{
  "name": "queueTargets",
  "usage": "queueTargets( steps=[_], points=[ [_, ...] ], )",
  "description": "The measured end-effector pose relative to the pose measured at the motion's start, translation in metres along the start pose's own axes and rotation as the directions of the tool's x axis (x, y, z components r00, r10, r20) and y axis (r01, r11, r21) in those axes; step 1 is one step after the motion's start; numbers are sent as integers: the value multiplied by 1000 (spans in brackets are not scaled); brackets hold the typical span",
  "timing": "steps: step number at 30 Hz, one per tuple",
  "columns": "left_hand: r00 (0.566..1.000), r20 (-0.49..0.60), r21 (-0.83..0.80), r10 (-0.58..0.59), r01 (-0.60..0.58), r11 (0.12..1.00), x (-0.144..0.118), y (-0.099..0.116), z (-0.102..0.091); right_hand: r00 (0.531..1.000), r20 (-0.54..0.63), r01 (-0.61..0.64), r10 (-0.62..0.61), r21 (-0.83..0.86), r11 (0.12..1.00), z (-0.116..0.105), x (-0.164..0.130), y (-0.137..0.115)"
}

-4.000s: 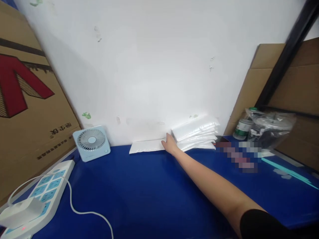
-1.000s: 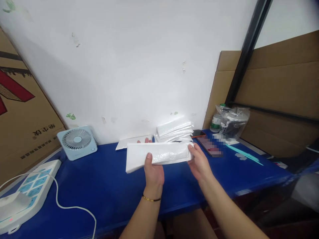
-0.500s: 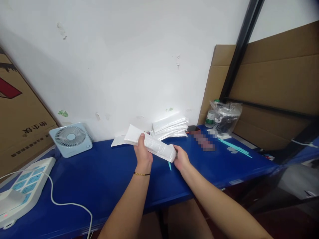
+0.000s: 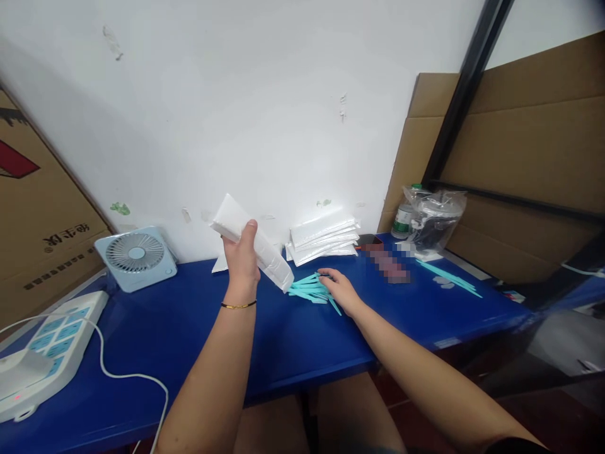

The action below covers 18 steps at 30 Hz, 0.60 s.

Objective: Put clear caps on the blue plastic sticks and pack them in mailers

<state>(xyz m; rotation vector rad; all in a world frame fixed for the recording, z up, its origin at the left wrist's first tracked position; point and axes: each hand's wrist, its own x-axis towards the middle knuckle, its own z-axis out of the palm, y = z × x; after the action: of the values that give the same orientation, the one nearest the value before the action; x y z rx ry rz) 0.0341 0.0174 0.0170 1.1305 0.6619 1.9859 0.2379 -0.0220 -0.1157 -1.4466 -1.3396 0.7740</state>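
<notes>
Spanning the far side, the white wall (image 4: 227, 113) stands behind a blue worktop (image 4: 302, 353), with a printed cardboard box (image 4: 42, 195) on the left. A white power strip (image 4: 61, 343) lies at the near left, a pale blue fan (image 4: 136, 258) beyond it, and a stack of white packets (image 4: 324, 234) rests against the wall, right of centre.

The clearest change is at the single white packet (image 4: 273, 263). Half a second ago both hands were on it and only one turquoise tip showed below; now the left grip (image 4: 242, 255) alone is clamped round it, thumb on top. It slants more steeply, far left end high, near right end down by the worktop.

The right grip (image 4: 341, 293) has left the packet for the right ends of a bunch of turquoise sticks (image 4: 309, 290), fingers bent over them; whether it is closed on any, I cannot tell. The bunch lies fanned on the middle of the worktop, between the two grips, its left ends at the packet's lower end. For the work in hand, this suggests the contents are mostly out, though tips may remain inside; the packet's interior is hidden.
</notes>
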Motion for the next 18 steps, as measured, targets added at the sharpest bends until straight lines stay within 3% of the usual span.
queueTargets(
  steps=[3,7,11,13,15,17,18],
  points=[
    [996,13,56,85,-85,995,13,14,-7,988,105,133,-113,-212,968,-3,-3,0],
    [975,79,206,208,-221,953,22,34,-17,965,229,213,-128,-395,894,-9,1,3],
    [950,272,466,153,-269,843,23,34,-34,967,213,208,-138,-352,913,-16,17,8],
    [918,395,646,48,-315,695,22,24,-49,971,201,180,-127,-275,944,-19,26,12],
    [872,472,818,-131,-378,433,21,9,-69,971,212,153,-106,-217,964,-20,33,14],
    [827,438,899,-352,-408,162,19,-6,-89,964,246,148,-101,-178,973,-21,35,14],
    [796,410,904,-445,-421,80,16,-12,-97,958,263,157,-112,-159,975,-22,33,13]
  ],
)
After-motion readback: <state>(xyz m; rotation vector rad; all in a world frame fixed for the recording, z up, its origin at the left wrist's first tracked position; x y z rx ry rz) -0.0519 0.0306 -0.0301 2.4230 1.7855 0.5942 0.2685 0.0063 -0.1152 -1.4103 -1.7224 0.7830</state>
